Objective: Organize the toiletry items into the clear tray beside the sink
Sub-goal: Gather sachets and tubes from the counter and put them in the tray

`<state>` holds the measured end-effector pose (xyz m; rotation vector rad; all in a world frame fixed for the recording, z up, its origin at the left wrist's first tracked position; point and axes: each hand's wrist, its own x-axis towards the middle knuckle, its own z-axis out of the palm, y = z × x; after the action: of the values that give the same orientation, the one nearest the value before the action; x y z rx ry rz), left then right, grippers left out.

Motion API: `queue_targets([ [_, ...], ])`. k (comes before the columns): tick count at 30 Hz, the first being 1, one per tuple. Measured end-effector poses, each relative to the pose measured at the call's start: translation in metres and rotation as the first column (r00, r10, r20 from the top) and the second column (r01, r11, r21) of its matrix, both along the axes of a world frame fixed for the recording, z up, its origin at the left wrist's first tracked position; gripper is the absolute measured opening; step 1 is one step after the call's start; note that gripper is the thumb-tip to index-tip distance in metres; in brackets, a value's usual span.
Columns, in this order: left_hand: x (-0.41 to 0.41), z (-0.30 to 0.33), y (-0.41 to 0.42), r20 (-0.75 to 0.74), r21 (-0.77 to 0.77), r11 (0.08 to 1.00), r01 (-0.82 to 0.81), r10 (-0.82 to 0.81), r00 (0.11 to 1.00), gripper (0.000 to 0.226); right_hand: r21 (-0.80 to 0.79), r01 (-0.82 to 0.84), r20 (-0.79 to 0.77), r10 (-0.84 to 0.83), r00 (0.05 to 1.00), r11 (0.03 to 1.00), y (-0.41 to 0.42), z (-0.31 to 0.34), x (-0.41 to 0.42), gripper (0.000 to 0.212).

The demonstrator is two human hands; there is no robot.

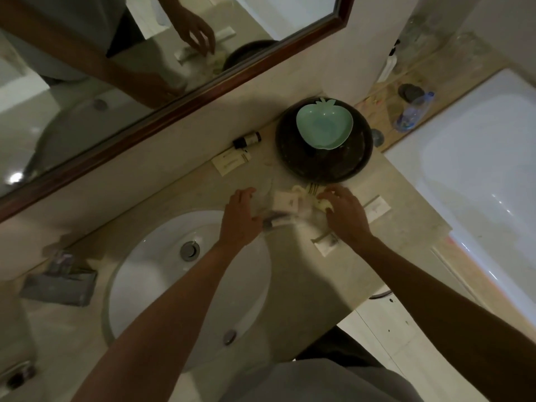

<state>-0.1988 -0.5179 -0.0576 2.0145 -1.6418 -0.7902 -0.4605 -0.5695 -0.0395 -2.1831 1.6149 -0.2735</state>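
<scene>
The clear tray [268,195] lies on the counter between the sink and a dark round dish; its outline is faint and blurred. Inside it are a white box [285,202] and a small tube [280,221]. My left hand [240,216] grips the tray's left edge, thumb near the tube. My right hand [345,213] has its fingertips closed on a pale yellow item [320,203] at the tray's right side. Loose on the counter lie a white sachet [229,163], a small dark bottle [247,139], a second sachet [376,208] and a third sachet [324,242].
A white sink [162,274] sits at the lower left. The dark round dish [324,166] holds a mint apple-shaped bowl [323,123]. A mirror [145,68] runs along the wall. A grey pouch [58,282] lies left of the sink. A bathtub [478,169] and a plastic bottle [413,111] are to the right.
</scene>
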Motion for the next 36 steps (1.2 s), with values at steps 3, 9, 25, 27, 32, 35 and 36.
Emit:
queue_targets([
  [3,-0.015,-0.002,0.008,0.058,0.023,0.988,0.156,-0.157,0.986,0.076,0.050,0.127,-0.041,-0.125,0.991,0.991,-0.003,-0.007,-0.029,0.033],
  [9,-0.047,-0.006,0.006,0.246,0.114,0.956,0.270,-0.290,0.925,0.072,0.212,0.129,-0.101,-0.110,0.989,0.969,-0.013,-0.017,-0.029,0.063],
  [25,-0.057,-0.011,0.039,0.320,0.174,0.906,0.385,-0.422,0.848,0.028,0.092,-0.233,-0.259,0.249,0.933,0.968,-0.010,-0.010,-0.111,0.049],
  [27,-0.058,-0.009,0.046,0.321,0.160,0.906,0.392,-0.423,0.847,0.026,0.115,-0.269,-0.273,0.291,0.917,0.956,-0.001,-0.013,-0.119,0.044],
  [32,-0.037,-0.004,0.074,0.349,0.121,0.940,0.320,-0.342,0.873,0.033,0.194,-0.279,-0.217,0.319,0.923,0.940,0.032,-0.004,-0.079,0.016],
  [35,-0.004,0.001,0.100,0.327,0.130,0.956,0.263,-0.292,0.899,0.031,0.213,-0.286,-0.144,0.319,0.937,0.934,0.062,-0.004,-0.045,0.013],
  [36,0.008,0.002,0.109,0.306,0.145,0.958,0.246,-0.280,0.910,0.031,0.196,-0.320,-0.130,0.348,0.928,0.927,0.072,-0.006,-0.032,0.013],
])
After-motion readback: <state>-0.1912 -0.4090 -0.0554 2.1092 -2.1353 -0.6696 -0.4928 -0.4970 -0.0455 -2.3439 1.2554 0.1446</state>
